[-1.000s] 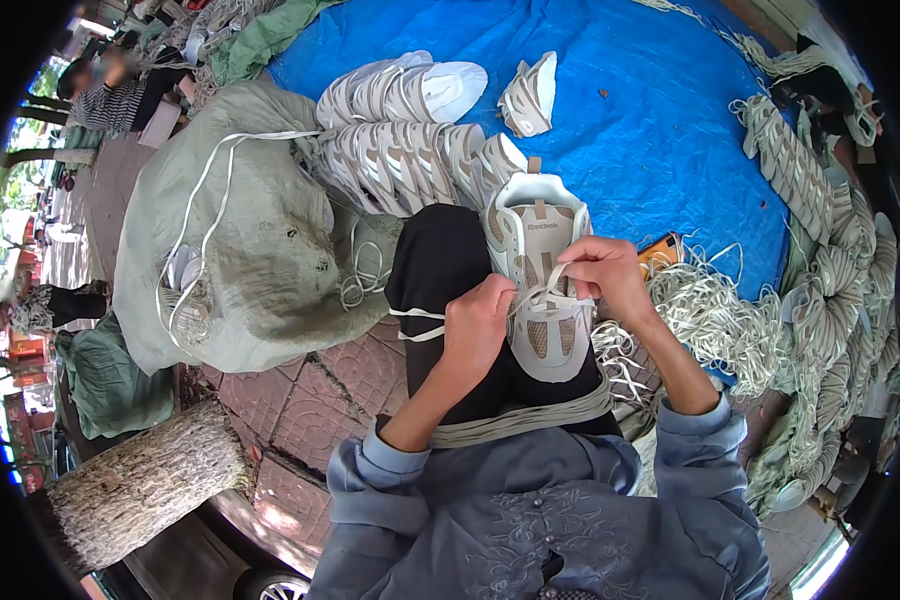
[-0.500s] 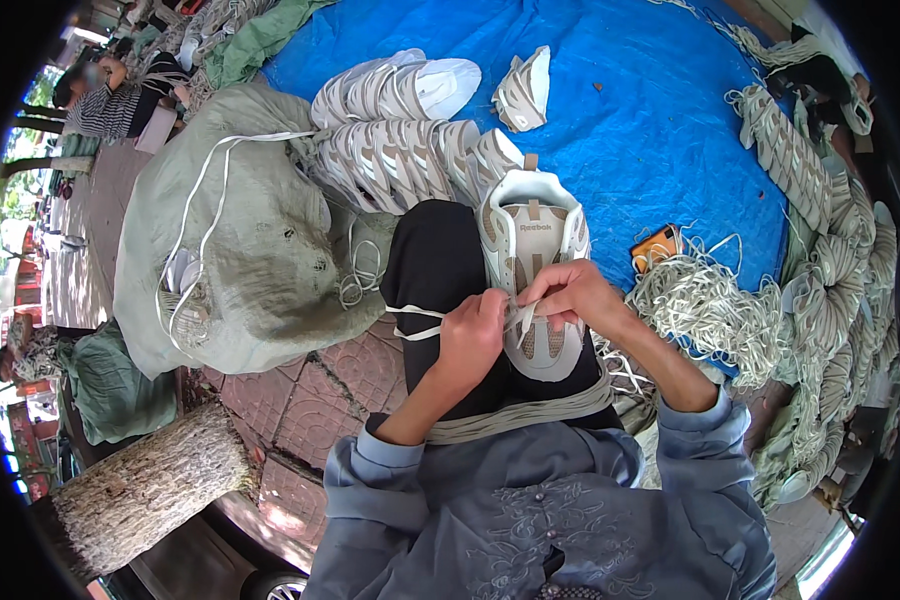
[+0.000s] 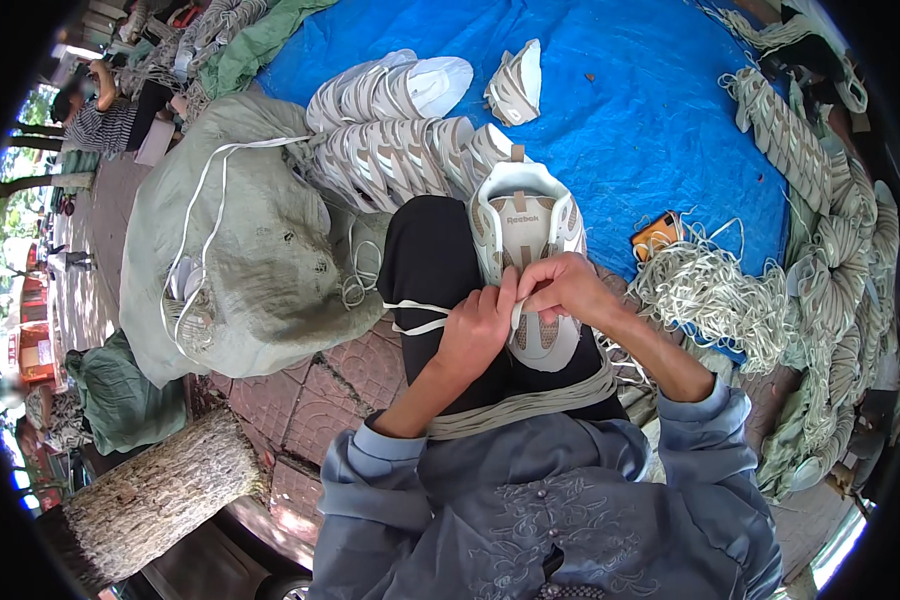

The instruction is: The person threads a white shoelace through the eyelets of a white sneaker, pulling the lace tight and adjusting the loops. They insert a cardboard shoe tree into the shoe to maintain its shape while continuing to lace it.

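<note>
A white and beige shoe upper rests on my lap over black trousers, its toe pointing towards me. My left hand is closed at the upper's left side, and a white shoelace trails leftward from it across my knee. Against it, at the front of the lacing opening, my right hand pinches the same lace with thumb and forefinger. A short piece of lace shows just under the fingertips. The fingers hide the eyelets there. A bundle of pale laces lies across my thighs.
Rows of shoe uppers sit ahead on a blue tarp. To the right are a tangled lace pile, an orange-backed phone and strung uppers. A grey sack and a tree trunk stand left. Another person sits far left.
My left hand has moved slightly up and right, so the fingertips of both hands now meet over the lace. The upper's position on my lap looks much the same; the view has shifted a little.
</note>
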Tool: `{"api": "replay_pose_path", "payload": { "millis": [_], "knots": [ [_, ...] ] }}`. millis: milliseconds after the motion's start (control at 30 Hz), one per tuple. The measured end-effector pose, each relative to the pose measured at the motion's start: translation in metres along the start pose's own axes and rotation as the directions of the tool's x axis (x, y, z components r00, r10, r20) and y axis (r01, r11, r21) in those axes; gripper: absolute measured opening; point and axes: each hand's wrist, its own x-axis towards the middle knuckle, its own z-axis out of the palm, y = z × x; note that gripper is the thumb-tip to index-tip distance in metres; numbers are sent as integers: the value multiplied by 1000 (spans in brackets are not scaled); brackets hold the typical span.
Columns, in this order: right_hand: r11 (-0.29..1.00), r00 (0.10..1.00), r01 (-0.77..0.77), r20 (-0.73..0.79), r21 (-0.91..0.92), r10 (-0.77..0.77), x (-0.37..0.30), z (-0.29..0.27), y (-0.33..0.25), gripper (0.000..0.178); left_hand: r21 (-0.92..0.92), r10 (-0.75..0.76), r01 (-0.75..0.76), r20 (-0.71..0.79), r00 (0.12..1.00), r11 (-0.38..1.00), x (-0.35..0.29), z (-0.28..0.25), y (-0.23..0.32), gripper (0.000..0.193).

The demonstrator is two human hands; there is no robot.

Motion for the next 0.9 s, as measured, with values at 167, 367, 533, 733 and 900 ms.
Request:
{"api": "replay_pose_path", "payload": {
  "millis": [167, 367, 533, 733, 900],
  "knots": [
    [995, 997, 62, -35, -77, -65, -4, -3, 4, 8, 176, 75, -123, 254, 964, 977, 17, -16, -4, 23],
    [833, 905, 359, -63, -420, -421, -9, -4, 7, 7, -180, -14, 171, 648, 762, 969, 53, -28, -22, 12],
    [136, 841, 353, 251, -926, -479, -14, -1, 2, 14, -272, -146, 681, 860, 489, 680, 66, -27, -31, 17],
    [564, 821, 466, 96, -682, -563, -20, -14, -1, 13, -172, -172, 427, 737, 654, 888, 56, -20, -28, 21],
    [881, 928, 313, -86, -354, -364, -20, -24, 9, 12, -122, -87, 300, 796, 599, 946, 60, -14, -29, 20]
  ]
}}
